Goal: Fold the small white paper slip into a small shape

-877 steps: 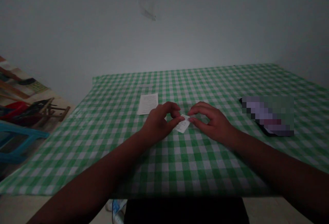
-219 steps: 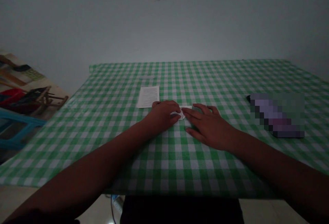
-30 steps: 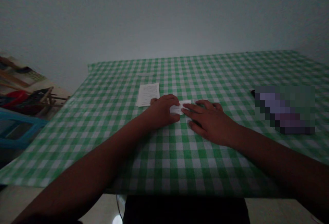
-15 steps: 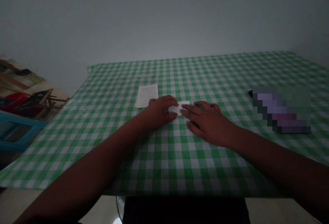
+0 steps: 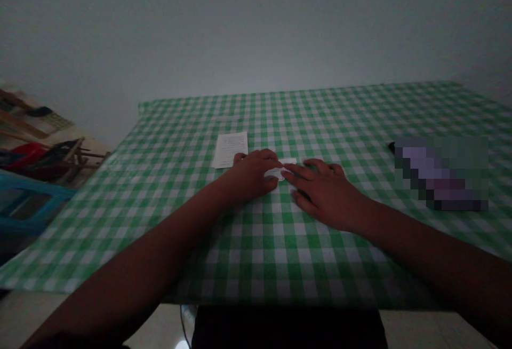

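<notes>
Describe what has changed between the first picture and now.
The bare right hand has opened from its pinch and spreads palm-down, fingertips at the small white paper. The bare left hand now curls over that paper's left part. The white rectangular printed sheet stayed on the green-and-white checked tablecloth.

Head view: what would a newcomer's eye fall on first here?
Probably the green-and-white checked cloth spread over most of the lower picture. Next, the left hand and right hand, meeting mid-picture with fingers on a small white paper. After those, a pixelated object at the far right and a printed sheet just beyond the left hand.
</notes>
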{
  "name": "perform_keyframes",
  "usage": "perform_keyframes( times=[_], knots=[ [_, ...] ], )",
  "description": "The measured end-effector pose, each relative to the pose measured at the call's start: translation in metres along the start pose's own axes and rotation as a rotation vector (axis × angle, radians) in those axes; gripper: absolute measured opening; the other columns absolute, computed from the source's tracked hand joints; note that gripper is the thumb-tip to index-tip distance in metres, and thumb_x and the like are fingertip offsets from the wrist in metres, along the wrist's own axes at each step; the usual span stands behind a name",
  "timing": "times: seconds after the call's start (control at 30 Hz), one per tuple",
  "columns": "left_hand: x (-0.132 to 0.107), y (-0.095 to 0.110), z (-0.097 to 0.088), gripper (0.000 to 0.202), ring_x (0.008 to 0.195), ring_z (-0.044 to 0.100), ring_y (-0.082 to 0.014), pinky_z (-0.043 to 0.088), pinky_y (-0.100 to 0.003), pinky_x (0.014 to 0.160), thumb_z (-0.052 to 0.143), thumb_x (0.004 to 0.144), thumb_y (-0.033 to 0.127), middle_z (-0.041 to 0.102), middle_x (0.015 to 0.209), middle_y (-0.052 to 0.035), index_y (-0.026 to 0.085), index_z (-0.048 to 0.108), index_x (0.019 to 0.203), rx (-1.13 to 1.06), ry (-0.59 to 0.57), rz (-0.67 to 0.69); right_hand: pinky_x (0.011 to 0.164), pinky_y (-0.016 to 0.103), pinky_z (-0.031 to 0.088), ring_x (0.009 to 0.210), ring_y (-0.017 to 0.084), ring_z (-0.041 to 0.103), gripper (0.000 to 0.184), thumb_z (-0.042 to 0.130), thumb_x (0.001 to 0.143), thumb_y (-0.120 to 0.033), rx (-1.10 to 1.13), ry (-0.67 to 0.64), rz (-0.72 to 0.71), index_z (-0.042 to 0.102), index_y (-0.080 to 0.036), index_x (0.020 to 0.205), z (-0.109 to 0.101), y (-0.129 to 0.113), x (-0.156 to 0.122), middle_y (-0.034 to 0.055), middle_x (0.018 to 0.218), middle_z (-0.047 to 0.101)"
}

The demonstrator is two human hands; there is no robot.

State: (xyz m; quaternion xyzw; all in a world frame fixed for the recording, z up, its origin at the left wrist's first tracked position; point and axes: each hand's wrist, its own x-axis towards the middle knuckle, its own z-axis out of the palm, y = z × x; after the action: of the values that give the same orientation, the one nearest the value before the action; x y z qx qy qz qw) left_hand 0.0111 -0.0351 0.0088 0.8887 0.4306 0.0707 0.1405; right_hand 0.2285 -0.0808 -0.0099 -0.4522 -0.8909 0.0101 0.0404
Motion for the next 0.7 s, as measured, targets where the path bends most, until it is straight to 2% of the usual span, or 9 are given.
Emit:
perform_keyframes(
  times=[0.3, 0.6, 0.7],
  knots=[
    [0.001, 0.000, 0.003, 0.036, 0.126, 0.050, -0.0267, 0.034, -0.048, 0.100, 0.052, 0.088, 0.029, 0.056, 0.134, -0.0043, 0.028, 0.061, 0.123, 0.010, 0.019, -0.010, 0.094, 0.061, 0.037, 0.136, 0.041, 0.033, 0.045, 0.037, 0.097, -0.037, -0.022, 0.040, -0.015, 0.053, -0.029, 0.139, -0.001, -0.003, -0.004, 0.0062, 0.158, 0.037],
    [0.002, -0.001, 0.004, 0.037, 0.124, 0.052, -0.0271, 0.035, -0.050, 0.100, 0.052, 0.087, 0.030, 0.056, 0.135, -0.0038, 0.027, 0.061, 0.123, 0.029, 0.018, -0.006, 0.091, 0.068, 0.037, 0.137, 0.045, 0.033, 0.041, 0.042, 0.096, -0.041, -0.052, 0.056, 0.143, 0.060, -0.036, 0.132, -0.005, 0.009, 0.002, 0.0105, 0.155, 0.040],
    [0.002, -0.001, 0.004, 0.036, 0.125, 0.051, -0.0273, 0.035, -0.050, 0.101, 0.052, 0.087, 0.031, 0.056, 0.135, -0.0042, 0.028, 0.062, 0.122, 0.031, 0.012, -0.010, 0.090, 0.067, 0.039, 0.135, 0.044, 0.035, 0.042, 0.042, 0.095, -0.041, -0.062, 0.073, 0.190, 0.062, -0.033, 0.131, -0.006, 0.015, 0.006, 0.0129, 0.153, 0.042]
  ],
)
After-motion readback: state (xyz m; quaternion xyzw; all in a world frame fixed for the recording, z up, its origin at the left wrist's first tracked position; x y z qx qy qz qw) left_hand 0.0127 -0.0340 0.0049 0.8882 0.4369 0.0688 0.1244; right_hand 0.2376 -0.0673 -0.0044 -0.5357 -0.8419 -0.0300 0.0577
